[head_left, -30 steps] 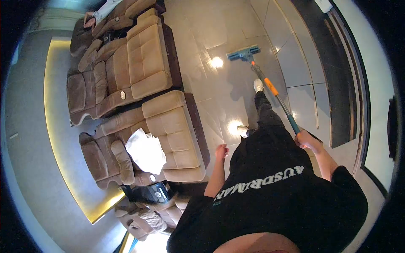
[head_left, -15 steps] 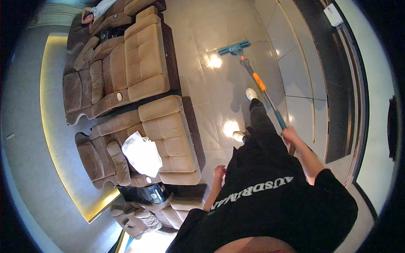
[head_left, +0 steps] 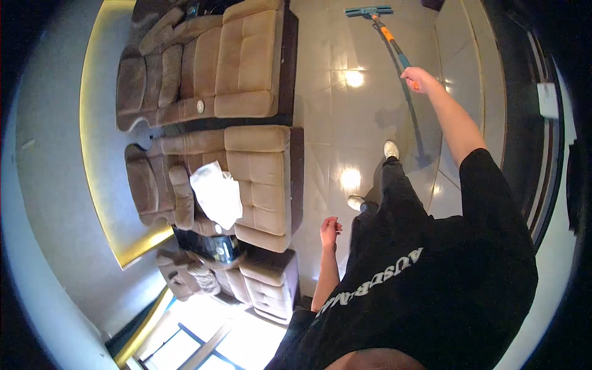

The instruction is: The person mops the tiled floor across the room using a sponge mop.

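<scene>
My right hand (head_left: 418, 80) is wrapped round the handle of a long mop (head_left: 388, 38) and stretched far out ahead of me. The mop's flat teal head (head_left: 369, 11) rests on the shiny tiled floor (head_left: 320, 92) at the top of the view. Orange and dark green sections show along its pole. My left hand (head_left: 330, 229) hangs low beside my body, near the recliners, with its fingers curled; what they hold, if anything, is too small to make out.
Brown padded recliners (head_left: 256, 179) stand in a row on the left, one bearing a white cloth (head_left: 217, 196). A dark console (head_left: 213, 246) sits between seats. Along the right runs a low ledge (head_left: 487, 61). My feet in light shoes (head_left: 391, 149) are on the floor.
My right hand has moved far forward and the mop head has slid away from me. My view has shifted, and the person seen lying on the far recliner is out of view.
</scene>
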A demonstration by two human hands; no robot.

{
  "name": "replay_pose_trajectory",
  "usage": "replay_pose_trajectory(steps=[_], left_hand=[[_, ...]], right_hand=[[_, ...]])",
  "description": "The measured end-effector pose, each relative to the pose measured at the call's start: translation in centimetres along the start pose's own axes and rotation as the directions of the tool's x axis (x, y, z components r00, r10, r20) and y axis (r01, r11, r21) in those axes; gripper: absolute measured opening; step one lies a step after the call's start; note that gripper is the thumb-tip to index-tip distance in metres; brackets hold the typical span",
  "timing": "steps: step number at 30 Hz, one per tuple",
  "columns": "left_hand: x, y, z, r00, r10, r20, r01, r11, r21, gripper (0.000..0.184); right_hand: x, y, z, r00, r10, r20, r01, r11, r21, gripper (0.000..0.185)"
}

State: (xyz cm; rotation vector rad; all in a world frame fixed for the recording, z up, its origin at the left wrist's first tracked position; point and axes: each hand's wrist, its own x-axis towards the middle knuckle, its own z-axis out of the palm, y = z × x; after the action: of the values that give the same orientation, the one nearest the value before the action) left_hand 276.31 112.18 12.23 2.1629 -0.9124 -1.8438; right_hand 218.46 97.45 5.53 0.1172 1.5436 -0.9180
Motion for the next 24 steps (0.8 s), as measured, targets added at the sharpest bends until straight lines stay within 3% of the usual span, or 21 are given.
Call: replay_pose_trajectory(steps=[1,4,5,8,9,10,11,13,15,17,24], left_hand=[[-0.8,-0.8,0.4,1.0,-0.024,-0.02,0.024,1.0,-0.009,0.015],[-3.4,-3.9,2.5,0.996,-0.089,-0.021,0.088,0.995,-0.042,0.015],[-2.8,-5.8,2.4,0.99,-0.121,-0.071,0.123,0.992,0.031,0.015],[-1.4,-10.9,1.2,0.99,-0.142,-0.019,0.134,0.964,-0.23,0.016],[-0.8,-10.5,0.2,0.981,-0.183,-0.058,0.164,0.955,-0.249,0.018],[-0.5,-10.0,-0.8,0.982,-0.185,-0.041,0.177,0.971,-0.162,0.017],[-0.5,-9.3,-1.7,0.982,-0.188,-0.024,0.186,0.98,-0.074,0.017],[-0.5,-8.2,-2.7,0.987,-0.162,-0.013,0.162,0.981,0.105,0.016],[0.5,-8.1,-3.2,0.992,-0.128,0.013,0.127,0.99,0.063,0.016],[1.8,-7.5,-3.0,0.991,-0.132,0.027,0.131,0.991,0.036,0.017],[7.2,-8.9,-6.4,0.986,-0.045,0.162,0.019,0.988,0.156,0.016]], right_hand=[[0.1,-0.2,0.8,0.999,0.035,-0.011,-0.036,0.999,-0.003,0.017],[0.7,6.7,2.7,0.985,-0.163,0.054,0.157,0.983,0.095,0.016],[0.6,9.2,3.4,0.994,-0.11,0.019,0.106,0.983,0.152,0.016],[0.3,15.7,6.2,0.996,-0.071,0.044,0.059,0.97,0.235,0.014],[-4.3,16.4,8.2,0.972,-0.128,0.197,0.052,0.934,0.354,0.013],[-7.1,17.2,9.8,0.964,-0.163,0.21,0.093,0.946,0.309,0.014],[-7.1,20.3,11.2,0.988,-0.128,0.089,0.109,0.975,0.193,0.016],[-13.5,22.9,12.1,1.0,0.025,-0.006,-0.024,0.995,0.092,0.016],[-16.7,26.7,11.0,0.985,0.064,-0.157,-0.068,0.997,-0.023,0.017],[-19.0,29.0,8.2,0.987,0.068,-0.144,-0.066,0.998,0.015,0.016],[-31.0,34.8,3.3,0.957,0.255,-0.142,-0.283,0.929,-0.238,0.011]])
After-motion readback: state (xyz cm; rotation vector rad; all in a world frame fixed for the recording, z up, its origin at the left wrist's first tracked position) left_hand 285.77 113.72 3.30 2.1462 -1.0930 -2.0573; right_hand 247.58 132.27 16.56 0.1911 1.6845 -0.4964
